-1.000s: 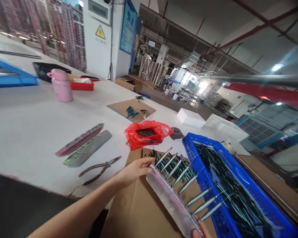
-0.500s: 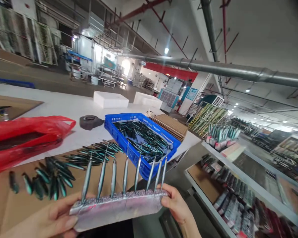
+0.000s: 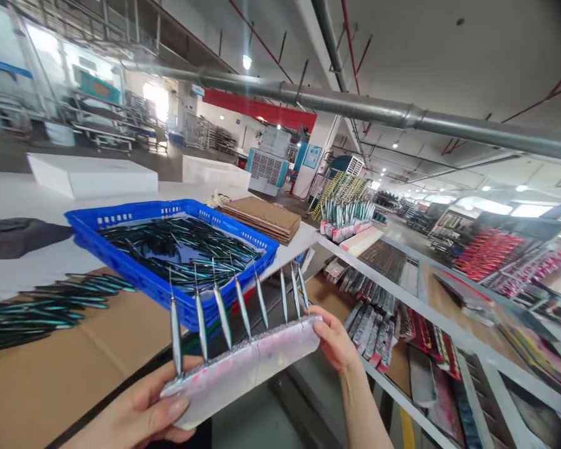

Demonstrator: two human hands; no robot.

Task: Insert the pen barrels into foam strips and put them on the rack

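Between my two hands is a long pale foam block (image 3: 250, 371), silvery with pink smears, held level but slightly higher at its right end. Several slender silver-green fishing lures (image 3: 221, 315) stand in a row along its top edge, thin wires at their upper tips. My left hand (image 3: 154, 402) pinches the left end, thumb on the near face. My right hand (image 3: 334, 340) grips the right end the same way. Just beyond the block sits a blue plastic basket (image 3: 135, 271) full of dark green lures (image 3: 215, 240).
More lures (image 3: 42, 312) lie on cardboard (image 3: 98, 337) at left. White foam blocks (image 3: 93, 178) and stacked cardboard sheets (image 3: 262, 218) stand behind the basket. At right, a metal rack (image 3: 303, 240) bears foam strips, with upright lures (image 3: 346, 215) on its top shelf.
The view has swung right, bringing more of the rack into sight. Both hands still hold the foam block, which has moved toward the rack side and tilted up at its right end.
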